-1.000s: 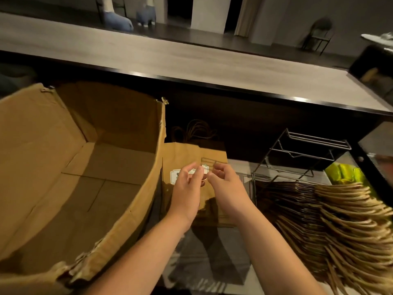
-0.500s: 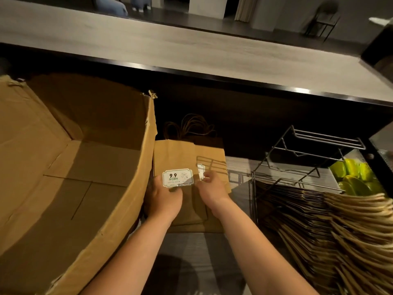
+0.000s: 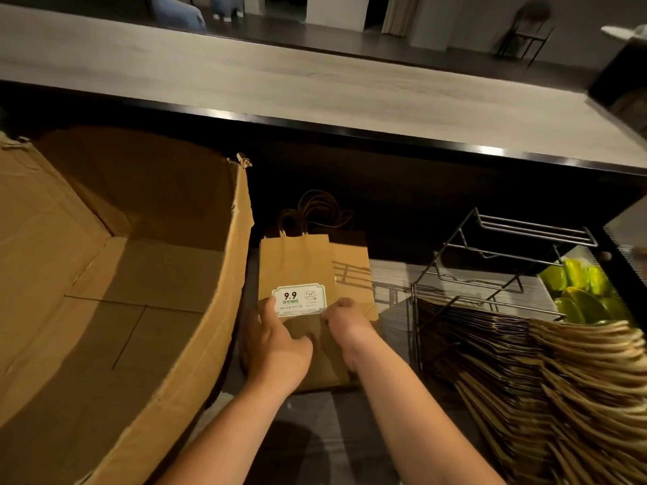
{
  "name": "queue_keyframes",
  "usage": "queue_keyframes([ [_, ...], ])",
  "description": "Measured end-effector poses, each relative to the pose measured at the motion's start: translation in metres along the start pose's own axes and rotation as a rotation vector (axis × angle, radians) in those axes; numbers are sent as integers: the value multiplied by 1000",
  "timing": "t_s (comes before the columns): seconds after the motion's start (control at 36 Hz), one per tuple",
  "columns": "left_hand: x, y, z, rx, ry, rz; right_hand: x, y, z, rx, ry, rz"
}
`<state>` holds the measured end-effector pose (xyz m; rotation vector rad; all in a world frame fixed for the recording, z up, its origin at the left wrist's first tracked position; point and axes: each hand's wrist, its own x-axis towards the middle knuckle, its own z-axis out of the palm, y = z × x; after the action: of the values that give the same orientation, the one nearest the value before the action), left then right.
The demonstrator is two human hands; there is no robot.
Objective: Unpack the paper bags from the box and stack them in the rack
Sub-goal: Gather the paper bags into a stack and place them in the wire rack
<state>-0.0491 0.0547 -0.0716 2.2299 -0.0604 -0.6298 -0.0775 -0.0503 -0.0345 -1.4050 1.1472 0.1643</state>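
A small stack of flat brown paper bags (image 3: 297, 264) lies on the lower shelf, right of the big cardboard box (image 3: 115, 292). The top bag bears a white label (image 3: 299, 300) reading 9.9. My left hand (image 3: 276, 348) rests on the bag with its thumb on the label's left edge. My right hand (image 3: 346, 327) presses the label's right edge with its fingertips. The box's inside shows only bare cardboard. A black wire rack (image 3: 490, 274) stands to the right, and many flat bags (image 3: 542, 372) with twisted handles are stacked in its lower tier.
A long grey counter top (image 3: 315, 82) with a dark front edge runs above the shelf. Green and yellow items (image 3: 581, 292) lie behind the rack at the right. The loose bags' handles (image 3: 315, 211) curl toward the dark back of the shelf.
The label, held up between my fingertips a second ago, now lies flat on the top bag. Both hands have come down onto the bag and are pressing the label's edges.
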Motion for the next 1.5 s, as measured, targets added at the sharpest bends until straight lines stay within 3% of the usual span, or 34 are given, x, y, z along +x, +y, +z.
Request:
queue_keyframes([
  [0.14,-17,6,-7,-75,13,102,-17,19,-6,145,12,-20],
  [0.31,-34,26,-22,-358,8,77,-44,31,-30,310,25,-184],
  [0.42,-35,35,-27,-525,-101,77,-56,31,-44,310,58,-233],
  [0.47,-39,41,-29,-536,-144,158,-61,30,-51,281,108,-271],
  [0.61,-59,59,-28,-497,-78,364,-72,26,-62,269,196,-352],
  [0.72,-61,64,-26,-494,-27,424,-71,23,-54,318,251,-399],
  [0.94,-57,60,-26,-577,-8,366,-61,25,-40,305,229,-535],
  [1.11,-27,30,-7,-630,-43,17,-43,38,-24,160,197,-435],
  [1.22,-23,27,-5,-619,-25,-23,-41,33,-26,160,179,-479],
  [1.33,-30,40,-11,-587,-12,61,-51,21,-30,145,178,-492],
  [1.5,-62,86,-32,-616,-23,365,-97,-10,-57,30,283,-611],
])
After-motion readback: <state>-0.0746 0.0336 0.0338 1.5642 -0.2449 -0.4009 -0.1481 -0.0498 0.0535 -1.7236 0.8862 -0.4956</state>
